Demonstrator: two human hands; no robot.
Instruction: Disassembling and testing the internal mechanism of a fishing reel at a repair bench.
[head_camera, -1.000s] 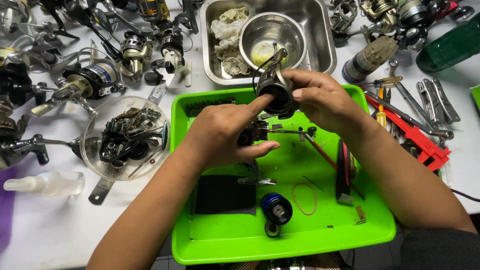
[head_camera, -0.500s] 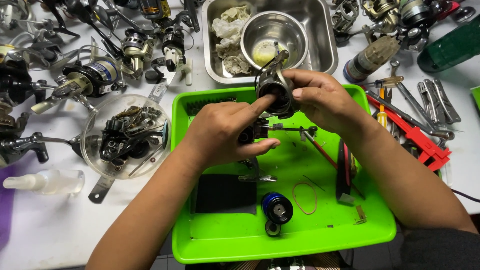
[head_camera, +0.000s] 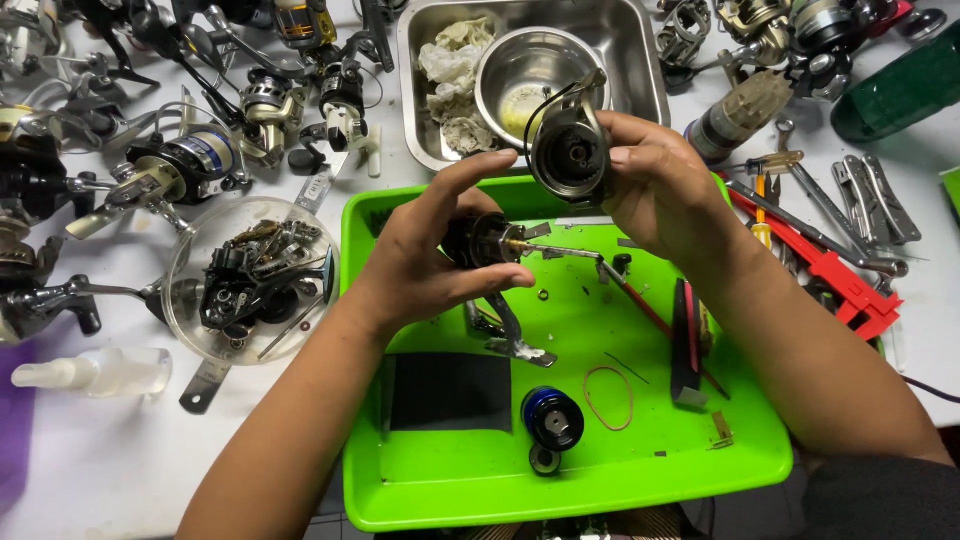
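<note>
Fingers of the right hand (head_camera: 655, 180) are wrapped around a grey metal rotor (head_camera: 568, 150) with a thin wire bail, and it now sits higher and farther from the reel body (head_camera: 480, 240) than a second ago, when the two parts were pressed close together. That gap suggests the rotor has come off the shaft (head_camera: 560, 252), so the stripping-down looks one part further along. Left hand (head_camera: 430, 265) has thumb and curled fingers closed on the dark reel body, index finger stretched up toward twelve o'clock. The rotor is held over the far rim of the green tray (head_camera: 600, 500), its round dark hollow facing the camera. The bare shaft pokes out toward three o'clock. At six o'clock from the hands lie a blue spool (head_camera: 552, 418) and a rubber band (head_camera: 609, 397); a steel bowl (head_camera: 520, 75) sits at twelve
</note>
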